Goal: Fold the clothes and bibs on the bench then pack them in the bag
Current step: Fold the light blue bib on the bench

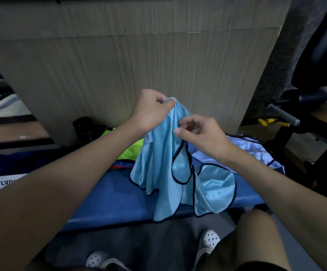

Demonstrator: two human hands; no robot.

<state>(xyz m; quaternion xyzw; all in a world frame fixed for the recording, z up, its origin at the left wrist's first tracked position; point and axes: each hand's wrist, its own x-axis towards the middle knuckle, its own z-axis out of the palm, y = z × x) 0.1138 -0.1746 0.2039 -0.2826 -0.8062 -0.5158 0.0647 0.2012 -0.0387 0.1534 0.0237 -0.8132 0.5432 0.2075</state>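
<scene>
Left grip [150,110]: closed in a pinch on the top fold of the light-blue bib [162,163], holding it up.
Right grip [201,137]: fingers curled at the bib's black-trimmed edge, just below the left grip; I cannot tell whether it truly pinches (the thumb hides the contact).
Light-blue bib: hangs from the left grip, its hem draped on the blue desk [109,196] and over the near edge.
Behind: neon-yellow bib [131,147] on the desk; pale garment [252,151] at right.
</scene>
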